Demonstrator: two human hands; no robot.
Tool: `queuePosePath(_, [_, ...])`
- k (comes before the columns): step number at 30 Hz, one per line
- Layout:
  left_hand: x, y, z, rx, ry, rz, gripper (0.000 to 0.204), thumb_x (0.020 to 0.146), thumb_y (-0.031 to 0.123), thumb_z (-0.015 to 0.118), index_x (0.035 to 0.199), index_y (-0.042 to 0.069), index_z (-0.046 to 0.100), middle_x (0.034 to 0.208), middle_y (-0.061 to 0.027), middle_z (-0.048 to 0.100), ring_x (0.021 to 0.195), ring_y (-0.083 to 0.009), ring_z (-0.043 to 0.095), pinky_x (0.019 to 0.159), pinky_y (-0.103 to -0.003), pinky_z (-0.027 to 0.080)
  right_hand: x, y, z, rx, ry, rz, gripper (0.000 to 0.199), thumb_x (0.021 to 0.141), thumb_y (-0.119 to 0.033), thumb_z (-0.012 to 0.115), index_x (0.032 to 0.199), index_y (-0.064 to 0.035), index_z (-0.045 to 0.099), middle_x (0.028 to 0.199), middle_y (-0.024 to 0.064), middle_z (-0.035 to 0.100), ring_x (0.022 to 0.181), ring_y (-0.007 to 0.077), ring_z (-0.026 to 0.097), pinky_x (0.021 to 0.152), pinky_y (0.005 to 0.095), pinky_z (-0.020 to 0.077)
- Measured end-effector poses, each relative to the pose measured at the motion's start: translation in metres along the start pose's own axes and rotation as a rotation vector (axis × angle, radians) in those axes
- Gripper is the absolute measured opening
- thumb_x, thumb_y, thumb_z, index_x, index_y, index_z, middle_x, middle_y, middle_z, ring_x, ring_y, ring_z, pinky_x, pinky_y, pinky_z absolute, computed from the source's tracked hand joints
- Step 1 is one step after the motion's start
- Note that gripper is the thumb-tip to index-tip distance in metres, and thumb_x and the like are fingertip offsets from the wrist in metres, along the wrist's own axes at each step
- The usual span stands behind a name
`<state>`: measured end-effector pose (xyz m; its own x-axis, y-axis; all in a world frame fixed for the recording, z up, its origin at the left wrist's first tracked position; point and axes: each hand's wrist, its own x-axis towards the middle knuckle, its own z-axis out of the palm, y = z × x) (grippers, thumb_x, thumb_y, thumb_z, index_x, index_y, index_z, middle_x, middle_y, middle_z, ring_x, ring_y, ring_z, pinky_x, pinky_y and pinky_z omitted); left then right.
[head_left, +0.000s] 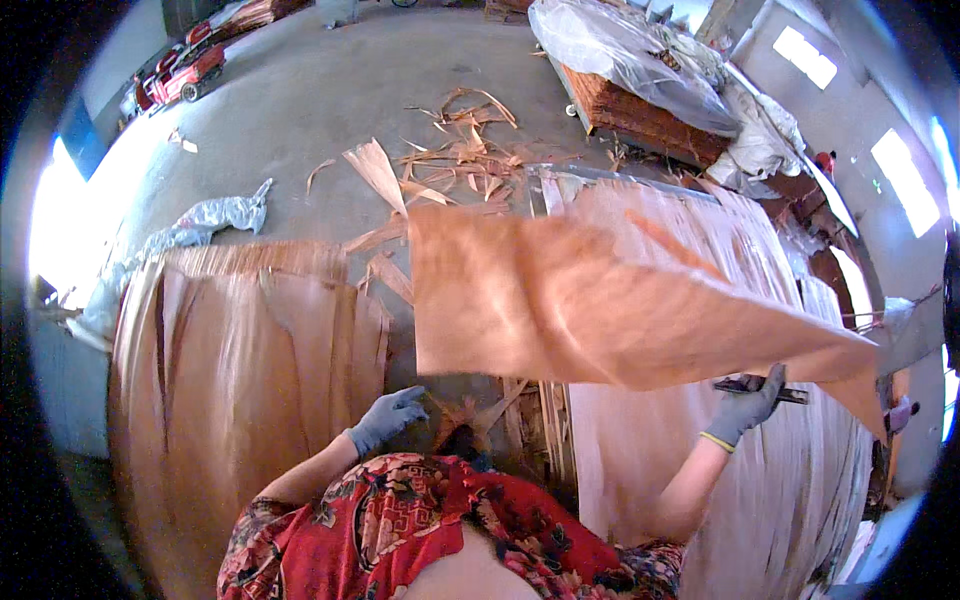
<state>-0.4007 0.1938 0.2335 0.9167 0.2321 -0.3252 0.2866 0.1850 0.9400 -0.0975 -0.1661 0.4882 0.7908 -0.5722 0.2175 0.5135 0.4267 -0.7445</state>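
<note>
While the veneer sheet (560,300) hangs lengthwise left-to-right, partly over the right stack (640,450), the right hand (745,405) is nearer, at its near edge, clutching a dark tool (793,396) (can't tell if it's pinching veneer too); left hand (388,417): fingers loose, empty.

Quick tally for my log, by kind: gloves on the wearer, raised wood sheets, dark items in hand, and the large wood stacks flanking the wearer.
Gloves: 2, left glove and right glove
Raised sheet: 1
Dark item: 1
Large stacks: 2, left stack and right stack
Total: 6
</note>
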Motion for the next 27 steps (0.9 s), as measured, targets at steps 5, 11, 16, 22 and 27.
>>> queuePosePath(5, [0.038, 0.049, -0.041, -0.259, 0.174, -0.258, 0.055, 0.088, 0.01, 0.052, 0.133, -0.009, 0.028, 0.094, -0.0139, 0.064, 0.086, -0.0171, 0.06, 0.078, -0.027, 0.048, 0.051, 0.105, -0.023, -0.155, 0.08, 0.24, 0.017, 0.079, -0.023, 0.066, 0.073, -0.0128, 0.054, 0.061, -0.0028, 0.046, 0.05, 0.0101, 0.043, 0.046, 0.0263, 0.038])
queuePosePath(11, [0.136, 0.068, -0.099, -0.217, 0.076, -0.221, 0.052, 0.087, 0.011, 0.054, 0.131, -0.006, 0.034, 0.101, -0.0125, 0.061, 0.089, -0.0164, 0.059, 0.081, -0.028, 0.047, 0.061, 0.176, -0.024, -0.277, 0.196, 0.431, 0.021, 0.084, -0.033, 0.056, 0.089, -0.0122, 0.057, 0.063, 0.0013, 0.051, 0.052, 0.0151, 0.047, 0.047, 0.0327, 0.042])
queuePosePath(16, [0.318, 0.1, -0.134, 0.212, -0.224, 0.138, 0.049, 0.083, 0.015, 0.059, 0.127, -0.001, 0.043, 0.102, -0.0029, 0.059, 0.087, -0.0111, 0.053, 0.079, -0.027, 0.044, 0.076, 0.223, -0.108, -0.188, 0.403, 0.497, 0.026, 0.085, -0.04, 0.052, 0.105, -0.0226, 0.056, 0.09, 0.0051, 0.059, 0.076, 0.0248, 0.054, 0.058, 0.0534, 0.0417])
queuePosePath(22, [0.436, 0.195, -0.108, 0.489, -0.348, 0.026, 0.054, 0.083, 0.019, 0.061, 0.13, 0.001, 0.041, 0.091, -0.0038, 0.062, 0.079, -0.0115, 0.054, 0.073, -0.027, 0.046, 0.032, 0.18, -0.204, -0.42, 0.709, 0.372, 0.023, 0.088, -0.042, 0.045, 0.077, -0.0225, 0.052, 0.063, 0.0031, 0.054, 0.058, 0.0233, 0.049, 0.051, 0.0449, 0.0382])
queuePosePath(27, [0.49, 0.221, -0.078, 0.318, -0.559, -0.104, 0.053, 0.085, 0.019, 0.06, 0.13, -0.003, 0.041, 0.093, -0.006, 0.063, 0.082, -0.0114, 0.057, 0.075, -0.026, 0.046, -0.013, 0.201, -0.121, -0.336, 0.918, 0.48, 0.034, 0.087, -0.039, 0.047, 0.059, -0.0209, 0.041, 0.047, -0.0001, 0.041, 0.043, 0.0189, 0.037, 0.043, 0.0357, 0.0264])
